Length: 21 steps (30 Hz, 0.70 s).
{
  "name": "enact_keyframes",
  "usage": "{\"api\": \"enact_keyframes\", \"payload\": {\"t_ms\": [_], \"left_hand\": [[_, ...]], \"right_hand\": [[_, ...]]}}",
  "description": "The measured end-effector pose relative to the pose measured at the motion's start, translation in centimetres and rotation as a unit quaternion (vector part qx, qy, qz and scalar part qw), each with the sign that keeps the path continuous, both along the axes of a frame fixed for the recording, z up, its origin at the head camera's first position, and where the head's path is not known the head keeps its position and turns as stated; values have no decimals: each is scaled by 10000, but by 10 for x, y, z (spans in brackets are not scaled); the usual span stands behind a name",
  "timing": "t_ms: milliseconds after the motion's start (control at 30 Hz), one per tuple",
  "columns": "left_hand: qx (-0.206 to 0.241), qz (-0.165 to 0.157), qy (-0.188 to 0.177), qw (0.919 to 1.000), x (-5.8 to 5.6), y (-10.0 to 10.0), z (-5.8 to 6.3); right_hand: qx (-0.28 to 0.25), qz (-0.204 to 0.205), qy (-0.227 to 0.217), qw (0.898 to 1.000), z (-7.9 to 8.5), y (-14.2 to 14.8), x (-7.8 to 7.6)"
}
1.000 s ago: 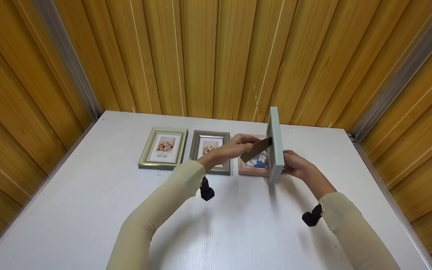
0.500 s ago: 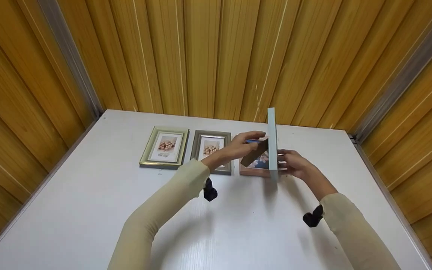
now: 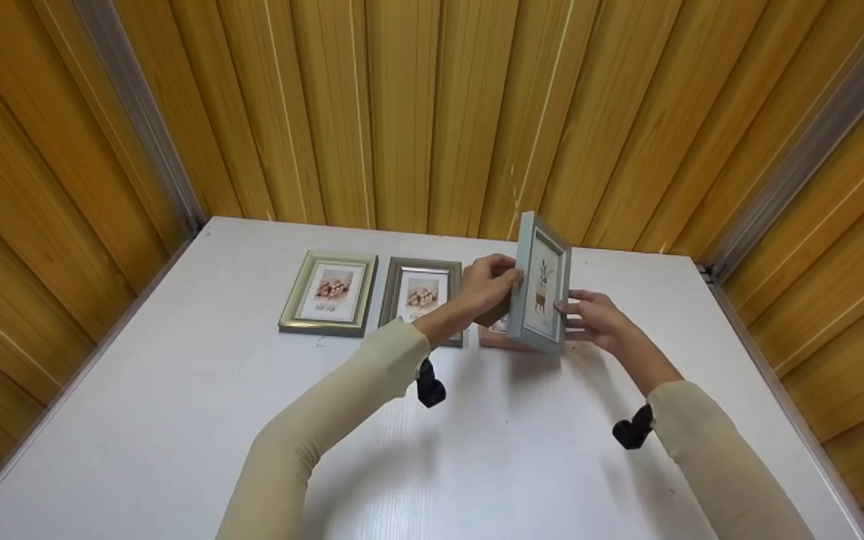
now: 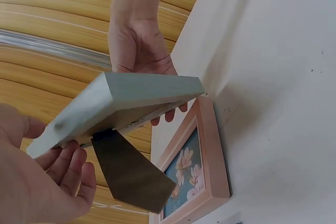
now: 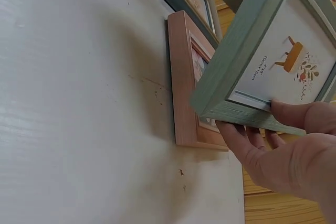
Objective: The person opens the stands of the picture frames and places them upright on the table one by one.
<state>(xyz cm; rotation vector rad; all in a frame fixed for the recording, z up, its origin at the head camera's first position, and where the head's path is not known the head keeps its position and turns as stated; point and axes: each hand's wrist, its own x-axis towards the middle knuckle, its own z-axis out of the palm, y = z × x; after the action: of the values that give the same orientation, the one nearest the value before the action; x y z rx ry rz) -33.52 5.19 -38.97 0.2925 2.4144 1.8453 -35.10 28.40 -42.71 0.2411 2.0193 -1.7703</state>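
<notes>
Four frames are present: one held, three lying face up in one row on the one white table (image 3: 514, 450). The held unit, the teal frame (image 3: 544, 289), is tilted above the table and partly hides the pink frame (image 4: 212, 153) at its 7 o'clock; whether the two touch cannot be told. The grey frame (image 3: 423, 295) and gold frame (image 3: 329, 292) both lie toward 9 o'clock, the gold one farther out. Two hands support the teal frame. The left hand (image 3: 488, 289) pinches its edge at 9 o'clock, grip narrow. The right hand (image 3: 595, 319) pinches it at 4 o'clock, one thumb on the front face, fingers behind. One stand (image 4: 134, 169) projects from the back of the teal frame. Two sleeves (image 3: 342, 390) each carry one black device (image 3: 430, 386) at the cuff.
</notes>
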Motion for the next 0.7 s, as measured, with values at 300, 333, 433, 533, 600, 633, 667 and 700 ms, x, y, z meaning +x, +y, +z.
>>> {"api": "enact_keyframes", "payload": {"t_ms": [300,333,433,533,600,633,667,700], "left_hand": [[127,181,-144,9997,-7,3,-7],[121,179,-141,9997,-7,3,-8],[121,170,-136,9997,-7,7,-10],[112,182,-152,9997,-7,10,-12],[166,162,-192,9995,-8,13,-14],[177,162,-208,9995,-9,14,-15],[187,152,-202,9995,-10,15,-16],[222,150,-195,9995,-11,17,-16]], "right_hand": [[161,-363,29,9992,7,12,-1],[183,-394,31,9991,7,13,-1],[266,-412,114,9987,8,16,0],[361,-428,206,9982,8,21,1],[396,-428,254,9980,9,25,1],[434,-442,269,9977,9,27,1],[447,-466,299,9975,10,29,1],[452,-504,341,9971,10,30,0]]}}
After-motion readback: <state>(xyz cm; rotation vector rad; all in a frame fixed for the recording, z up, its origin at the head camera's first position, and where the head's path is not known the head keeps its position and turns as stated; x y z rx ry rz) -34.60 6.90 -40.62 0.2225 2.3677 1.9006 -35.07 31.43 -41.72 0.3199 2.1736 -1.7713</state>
